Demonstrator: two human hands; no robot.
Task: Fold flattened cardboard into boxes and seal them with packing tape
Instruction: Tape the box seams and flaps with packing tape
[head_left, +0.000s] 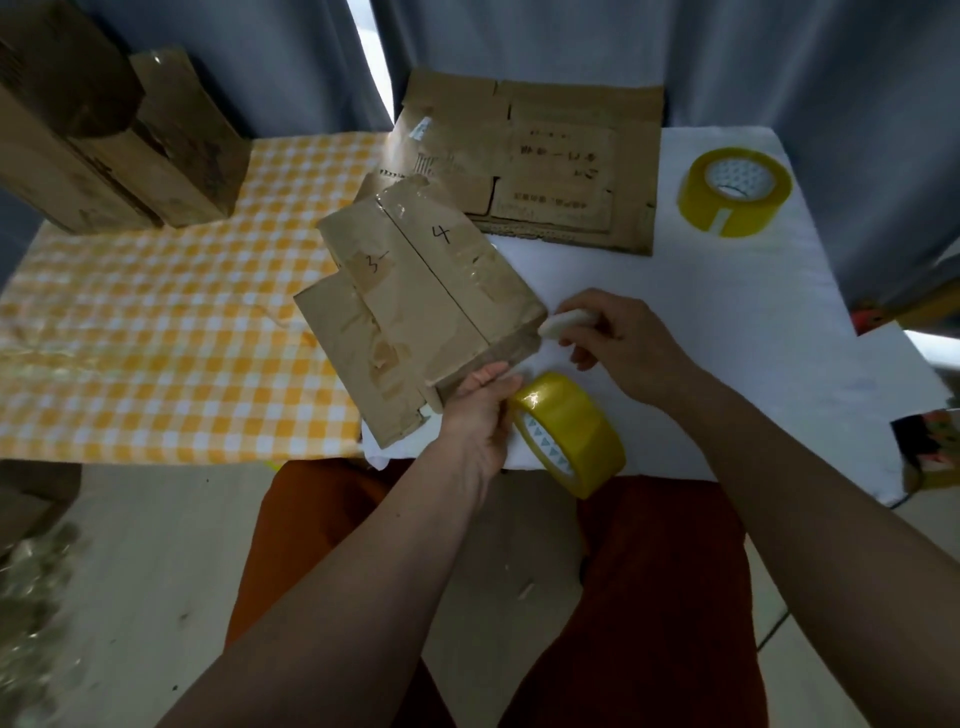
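Note:
A folded brown cardboard box, marked 3 and 4 and patched with clear tape, lies tilted at the table's middle. My left hand holds a yellow tape roll against the box's near end, fingers curled round the roll's edge. My right hand pinches a small white cutter-like object at the box's right corner. More flattened cardboard lies behind the box.
A second yellow tape roll stands at the back right on the white cloth. Finished boxes are stacked at the back left on the yellow checked cloth. Curtains hang behind. The table's front edge is close to my lap.

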